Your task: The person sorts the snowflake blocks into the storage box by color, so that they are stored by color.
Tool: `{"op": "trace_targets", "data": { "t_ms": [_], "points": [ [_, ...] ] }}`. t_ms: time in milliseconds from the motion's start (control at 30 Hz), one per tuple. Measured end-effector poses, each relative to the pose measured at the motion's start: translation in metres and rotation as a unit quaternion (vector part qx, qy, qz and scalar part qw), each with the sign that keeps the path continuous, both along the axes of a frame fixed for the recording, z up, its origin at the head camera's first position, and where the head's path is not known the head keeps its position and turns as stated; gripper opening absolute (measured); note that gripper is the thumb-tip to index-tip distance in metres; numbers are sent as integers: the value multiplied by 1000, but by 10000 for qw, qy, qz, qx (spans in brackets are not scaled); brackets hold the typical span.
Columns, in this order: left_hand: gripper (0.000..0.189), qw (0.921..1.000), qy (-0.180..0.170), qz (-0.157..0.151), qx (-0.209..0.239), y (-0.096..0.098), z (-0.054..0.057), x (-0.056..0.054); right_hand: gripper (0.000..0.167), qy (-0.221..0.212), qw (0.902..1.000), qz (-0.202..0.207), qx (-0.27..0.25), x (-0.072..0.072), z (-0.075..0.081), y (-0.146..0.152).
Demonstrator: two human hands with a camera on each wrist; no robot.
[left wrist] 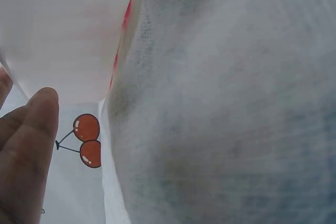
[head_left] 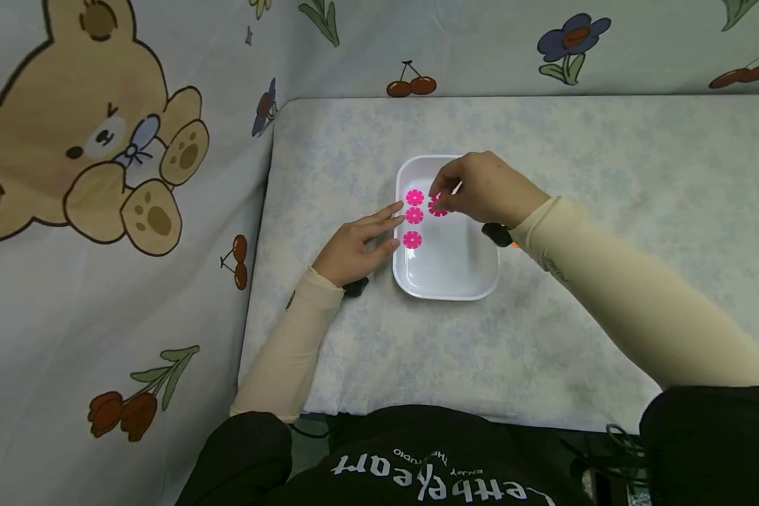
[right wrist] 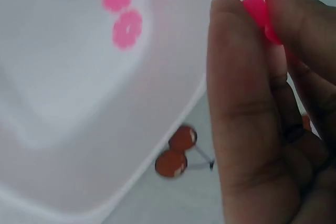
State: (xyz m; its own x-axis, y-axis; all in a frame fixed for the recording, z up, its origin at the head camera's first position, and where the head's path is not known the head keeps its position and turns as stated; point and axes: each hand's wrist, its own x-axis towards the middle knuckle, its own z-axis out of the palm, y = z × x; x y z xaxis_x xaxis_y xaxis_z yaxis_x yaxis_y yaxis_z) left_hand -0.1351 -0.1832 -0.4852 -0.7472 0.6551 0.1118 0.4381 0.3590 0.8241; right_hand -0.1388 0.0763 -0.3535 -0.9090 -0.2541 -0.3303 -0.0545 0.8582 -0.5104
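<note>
A white tray (head_left: 445, 281) lies on the table. Along its left side, three flat pink flower-shaped discs with notched edges (head_left: 412, 239) form a column. My right hand (head_left: 487, 190) is over the upper part of the tray. Its thumb and fingertips pinch a pink notched disc (right wrist: 256, 4), partly hidden by the fingers; in the head view the pink disc (head_left: 438, 206) shows just below the fingertips. At the tray's left rim is my left hand (head_left: 354, 247), fingers extended, with nothing held. A sleeve covers most of the left wrist view.
A pale patterned cloth (head_left: 575, 295) covers the table around the tray. Behind it and on the left hangs a white curtain (head_left: 481, 49) with printed cherries, flowers and a bear. A black wrist device (head_left: 497, 234) sits under the right wrist, with a small orange spot beside it.
</note>
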Motion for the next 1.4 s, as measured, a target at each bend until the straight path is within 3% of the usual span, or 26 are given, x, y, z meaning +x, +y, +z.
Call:
{"op": "trace_targets", "data": {
  "t_ms": [267,500,767,1000,1167,1300,1400],
  "points": [
    [47,9994,163,-187,-222,7,5,-5,11,-447,9975,527,128,-7,-37,-31],
    [46,9985,378,-313,-255,12,12,-9,10,-792,9961,379,89,-6,-59,-31],
    [47,9984,444,-289,-220,10,15,-12,7,-719,9964,448,75,-5,-74,-38],
    [45,9984,479,-231,-183,7,15,-12,10,-155,9980,578,183,-1,-78,-44],
    [46,9988,391,-170,-252,3,11,-10,11,-51,9979,642,65,3,-79,-46],
    [48,9992,218,-131,-322,-2,6,-5,10,22,9982,602,-12,4,-69,-36],
    [49,9991,152,-81,-391,-4,2,-1,12,196,9994,282,-4,2,-55,-17]
  ]
}}
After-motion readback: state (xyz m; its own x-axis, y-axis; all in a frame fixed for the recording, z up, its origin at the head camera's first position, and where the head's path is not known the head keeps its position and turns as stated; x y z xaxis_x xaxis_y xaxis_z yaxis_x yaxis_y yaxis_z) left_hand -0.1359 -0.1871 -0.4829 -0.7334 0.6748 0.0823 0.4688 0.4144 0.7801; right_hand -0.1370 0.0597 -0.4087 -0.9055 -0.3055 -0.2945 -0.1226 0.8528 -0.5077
